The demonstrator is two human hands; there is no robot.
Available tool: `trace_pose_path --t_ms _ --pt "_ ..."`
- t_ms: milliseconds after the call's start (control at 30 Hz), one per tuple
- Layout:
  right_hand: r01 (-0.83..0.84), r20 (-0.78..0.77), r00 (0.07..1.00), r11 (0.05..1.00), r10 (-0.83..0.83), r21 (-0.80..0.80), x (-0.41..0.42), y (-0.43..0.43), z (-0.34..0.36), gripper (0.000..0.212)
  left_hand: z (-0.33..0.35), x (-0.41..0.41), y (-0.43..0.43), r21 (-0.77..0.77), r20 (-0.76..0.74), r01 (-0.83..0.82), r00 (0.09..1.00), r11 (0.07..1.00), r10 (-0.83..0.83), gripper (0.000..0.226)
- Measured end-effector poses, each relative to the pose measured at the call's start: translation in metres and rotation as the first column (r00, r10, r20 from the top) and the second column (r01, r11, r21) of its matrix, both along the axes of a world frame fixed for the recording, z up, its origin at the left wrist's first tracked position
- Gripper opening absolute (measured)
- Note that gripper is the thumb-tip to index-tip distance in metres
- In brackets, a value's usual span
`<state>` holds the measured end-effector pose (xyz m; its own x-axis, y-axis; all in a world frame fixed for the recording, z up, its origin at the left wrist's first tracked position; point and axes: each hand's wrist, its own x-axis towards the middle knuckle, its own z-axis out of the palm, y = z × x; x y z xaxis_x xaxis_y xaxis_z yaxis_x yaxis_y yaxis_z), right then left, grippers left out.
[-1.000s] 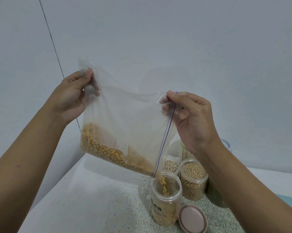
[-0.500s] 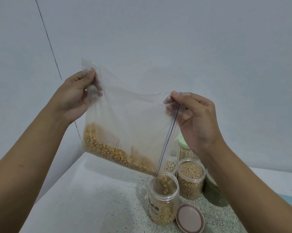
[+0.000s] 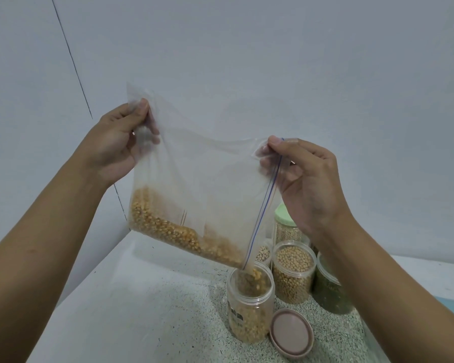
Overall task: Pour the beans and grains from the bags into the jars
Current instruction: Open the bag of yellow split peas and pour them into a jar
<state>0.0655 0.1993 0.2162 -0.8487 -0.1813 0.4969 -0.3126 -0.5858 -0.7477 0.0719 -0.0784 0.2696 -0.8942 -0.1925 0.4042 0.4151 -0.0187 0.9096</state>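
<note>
A clear zip bag [image 3: 207, 184] hangs tilted in the air, with yellow corn kernels [image 3: 173, 231] along its lower edge. My left hand [image 3: 116, 145] pinches its upper left corner. My right hand [image 3: 307, 184] pinches the zip edge at the upper right. The bag's lower right corner is open just above a clear open jar [image 3: 249, 299], and kernels fall into it. That jar is partly filled with the same kernels.
A pink lid [image 3: 291, 332] lies right of the jar on the speckled counter [image 3: 142, 310]. Behind stand a jar of pale beans [image 3: 294, 271], a green-lidded jar [image 3: 286, 226], a dark green-filled jar [image 3: 328, 289] and a small jar [image 3: 263, 254]. Walls close off the left and back.
The bag and both hands have shifted slightly while kernels keep running into the jar. The heap in the bag has slid further toward the open corner.
</note>
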Motion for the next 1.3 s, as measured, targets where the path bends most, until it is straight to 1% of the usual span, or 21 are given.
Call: trace_pose_path --t_ms 133,333,500,733,967,1300 --pt "-0.004 0.009 1.0 1.0 0.004 -0.001 0.001 0.0 0.001 0.019 0.0 0.0 0.001 -0.002 0.0 -0.002 1.0 1.0 0.002 0.027" --pt "-0.013 0.019 1.0 1.0 0.013 -0.001 0.002 0.001 0.0 0.017 -0.001 0.0 0.0 -0.008 0.014 -0.01 1.0 1.0 0.01 0.025" --pt "-0.017 0.023 1.0 1.0 0.017 0.004 0.002 0.0 0.0 0.02 -0.001 0.001 0.0 -0.031 0.011 -0.007 1.0 0.999 0.007 0.033" --pt "-0.021 0.031 0.999 1.0 0.022 -0.018 0.001 -0.002 0.0 0.016 -0.001 0.001 -0.004 -0.03 0.022 -0.009 1.0 1.0 0.01 0.028" --pt "-0.038 0.032 0.999 0.999 0.038 -0.02 0.0 -0.004 -0.002 0.014 -0.002 0.003 -0.006 -0.043 0.016 -0.008 1.0 0.999 0.009 0.032" --pt "-0.048 0.053 0.997 0.998 0.05 -0.041 0.002 -0.008 -0.002 0.013 -0.002 0.004 -0.01 -0.031 0.011 -0.004 1.0 1.0 0.004 0.03"
